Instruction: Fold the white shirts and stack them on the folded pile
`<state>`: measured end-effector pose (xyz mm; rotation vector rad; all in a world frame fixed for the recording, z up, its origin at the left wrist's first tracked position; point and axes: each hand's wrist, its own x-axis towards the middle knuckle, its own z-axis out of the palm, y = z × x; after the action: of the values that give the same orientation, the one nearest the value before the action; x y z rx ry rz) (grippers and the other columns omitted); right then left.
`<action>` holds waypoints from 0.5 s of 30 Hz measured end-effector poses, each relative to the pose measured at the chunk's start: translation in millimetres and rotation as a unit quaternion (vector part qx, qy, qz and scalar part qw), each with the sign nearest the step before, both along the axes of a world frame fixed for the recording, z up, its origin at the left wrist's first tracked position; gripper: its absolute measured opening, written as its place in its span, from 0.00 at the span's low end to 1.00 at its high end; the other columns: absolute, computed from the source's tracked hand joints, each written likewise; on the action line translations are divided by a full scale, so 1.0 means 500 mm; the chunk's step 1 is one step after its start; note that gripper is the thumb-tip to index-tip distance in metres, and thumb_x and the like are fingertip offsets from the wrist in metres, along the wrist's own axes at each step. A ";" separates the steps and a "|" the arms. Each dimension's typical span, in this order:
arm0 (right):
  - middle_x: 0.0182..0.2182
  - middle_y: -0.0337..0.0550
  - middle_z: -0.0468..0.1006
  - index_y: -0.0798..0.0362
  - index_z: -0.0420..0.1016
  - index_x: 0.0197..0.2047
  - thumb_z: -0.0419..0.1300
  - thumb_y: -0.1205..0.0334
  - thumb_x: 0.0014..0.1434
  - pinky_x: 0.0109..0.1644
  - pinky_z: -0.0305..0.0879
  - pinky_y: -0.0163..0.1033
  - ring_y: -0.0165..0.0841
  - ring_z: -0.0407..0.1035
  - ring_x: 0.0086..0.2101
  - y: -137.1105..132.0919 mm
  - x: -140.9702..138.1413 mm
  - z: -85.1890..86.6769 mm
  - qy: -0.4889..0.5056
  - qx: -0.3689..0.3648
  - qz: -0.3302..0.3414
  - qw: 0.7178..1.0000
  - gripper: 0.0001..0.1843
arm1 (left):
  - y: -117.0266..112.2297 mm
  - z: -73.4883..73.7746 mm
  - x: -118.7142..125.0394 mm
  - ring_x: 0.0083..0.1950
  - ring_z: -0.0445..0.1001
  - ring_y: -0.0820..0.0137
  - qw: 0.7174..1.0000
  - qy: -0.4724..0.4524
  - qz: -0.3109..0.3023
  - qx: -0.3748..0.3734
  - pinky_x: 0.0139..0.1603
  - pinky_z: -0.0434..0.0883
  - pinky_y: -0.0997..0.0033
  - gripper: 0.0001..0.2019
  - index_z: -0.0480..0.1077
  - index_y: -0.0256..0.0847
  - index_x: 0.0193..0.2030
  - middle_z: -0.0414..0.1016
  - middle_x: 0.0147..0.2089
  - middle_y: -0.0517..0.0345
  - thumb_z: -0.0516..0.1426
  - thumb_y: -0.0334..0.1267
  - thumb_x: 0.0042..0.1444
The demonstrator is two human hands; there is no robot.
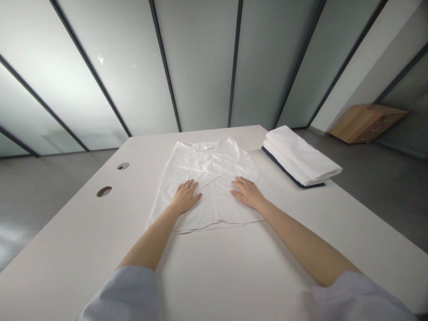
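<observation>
A thin white garment (214,162), which looks like a shirt, lies spread on the white table with its collar end away from me. Its upper part is smooth and shiny, and a layer overlaps across the middle. My left hand (186,196) rests flat on the left half of the cloth, fingers stretched forward. On the right half, my right hand (247,192) lies flat too, fingers apart and pointing inward. Neither hand grips the fabric. The near hem runs just below both hands.
Folded white cloths (301,156) lie stacked on a dark blue piece (284,171) at the table's (214,272) right edge. Two round holes (104,191) pierce the tabletop at left. Behind stand frosted glass panels (200,67); a wooden cabinet (364,124) is on the floor at right.
</observation>
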<state>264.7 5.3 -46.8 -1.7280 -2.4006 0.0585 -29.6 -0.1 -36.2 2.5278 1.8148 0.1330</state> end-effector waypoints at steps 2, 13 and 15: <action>0.65 0.51 0.61 0.54 0.66 0.63 0.50 0.51 0.65 0.65 0.52 0.47 0.42 0.53 0.64 -0.001 0.002 0.002 0.001 -0.003 0.001 1.000 0.27 | 0.003 -0.002 -0.001 0.71 0.53 0.60 1.000 -0.005 -0.001 0.004 0.69 0.53 0.58 0.29 0.57 0.43 0.68 0.54 0.71 0.49 0.46 0.53 0.63; 0.65 0.53 0.60 0.56 0.66 0.63 0.50 0.51 0.65 0.65 0.52 0.48 0.42 0.53 0.64 0.001 0.005 -0.002 -0.002 -0.001 0.005 1.000 0.28 | -0.002 0.007 0.003 0.71 0.53 0.61 1.000 -0.004 -0.005 -0.003 0.69 0.52 0.60 0.29 0.57 0.40 0.67 0.54 0.71 0.48 0.45 0.53 0.64; 0.65 0.52 0.61 0.55 0.66 0.63 0.50 0.51 0.65 0.65 0.52 0.48 0.42 0.53 0.64 0.001 0.006 -0.003 -0.001 0.001 0.005 1.000 0.27 | -0.003 0.008 0.004 0.71 0.53 0.61 1.000 -0.007 -0.005 -0.005 0.69 0.52 0.60 0.29 0.57 0.40 0.68 0.54 0.71 0.48 0.45 0.52 0.64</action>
<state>267.8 6.0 -48.4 -1.7157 -2.4103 0.0541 -27.7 -1.4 -32.3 2.5233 1.7928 0.1405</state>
